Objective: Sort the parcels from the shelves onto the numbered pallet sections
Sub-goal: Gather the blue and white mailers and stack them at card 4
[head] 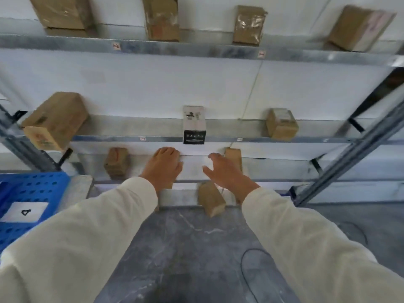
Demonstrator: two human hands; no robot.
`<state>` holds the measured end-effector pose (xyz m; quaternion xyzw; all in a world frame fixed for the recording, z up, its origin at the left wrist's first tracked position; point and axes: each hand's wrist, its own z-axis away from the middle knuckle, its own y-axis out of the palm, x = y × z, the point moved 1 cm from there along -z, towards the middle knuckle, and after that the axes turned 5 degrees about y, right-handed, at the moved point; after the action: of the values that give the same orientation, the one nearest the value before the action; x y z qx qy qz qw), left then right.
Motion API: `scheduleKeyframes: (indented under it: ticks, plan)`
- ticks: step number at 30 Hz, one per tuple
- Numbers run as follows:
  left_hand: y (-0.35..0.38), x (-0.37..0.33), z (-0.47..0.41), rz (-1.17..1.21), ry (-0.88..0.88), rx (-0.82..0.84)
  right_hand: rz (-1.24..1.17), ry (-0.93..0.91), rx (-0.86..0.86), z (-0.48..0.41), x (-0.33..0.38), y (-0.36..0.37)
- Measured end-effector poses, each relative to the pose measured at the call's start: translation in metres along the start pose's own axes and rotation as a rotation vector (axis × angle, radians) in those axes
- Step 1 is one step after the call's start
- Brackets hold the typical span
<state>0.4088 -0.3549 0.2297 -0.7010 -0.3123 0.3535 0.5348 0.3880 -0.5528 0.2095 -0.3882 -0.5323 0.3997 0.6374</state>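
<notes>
Far to the left of the upright white cardboard box with a black lower band (194, 124), and lower than it, lies the blue perforated plastic pallet (43, 182); a white paper label (25, 212) on it bears the number 4. The white box itself stands at the front edge of the middle board of the grey metal shelf rack (240, 139). On the same board, well to the left of the white box, sits a large brown cardboard parcel (54, 121), turned at an angle; one board lower and to the left of the white box stands a small brown cardboard parcel (116, 162).

Just below the white box, slightly to its left, is the left hand (165, 167) in a cream sleeve (87, 226). Its back faces up and its fingers (172, 152) bend at the tips beside a pale blurred patch; I cannot tell if they hold anything.

Below the white box, near the dark grey floor (185, 248), a tilted brown cardboard parcel (211, 199) stands on the lowest level. Below the white box and a little to its right is the right hand (225, 171); its fingers (215, 157) are loosely spread, the thumb apart, and they hold nothing. Behind this hand stands a narrow brown cardboard parcel (234, 157).

To the right of the white box, on its own board, sits a small squat brown parcel (282, 124); on the board above the white box stand four more brown parcels (161, 18).
</notes>
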Motion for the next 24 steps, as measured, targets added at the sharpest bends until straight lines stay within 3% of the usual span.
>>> scheduleKeyframes:
  ticks: [10, 24]
  plan:
    - [0.074, -0.199, -0.06, 0.076, 0.219, 0.069, -0.077, 0.3, -0.048, 0.077, -0.22, -0.048]
    - [0.18, -0.362, -0.208, 0.026, 0.502, 0.285, -0.159, 0.682, -0.072, 0.078, -0.435, -0.064]
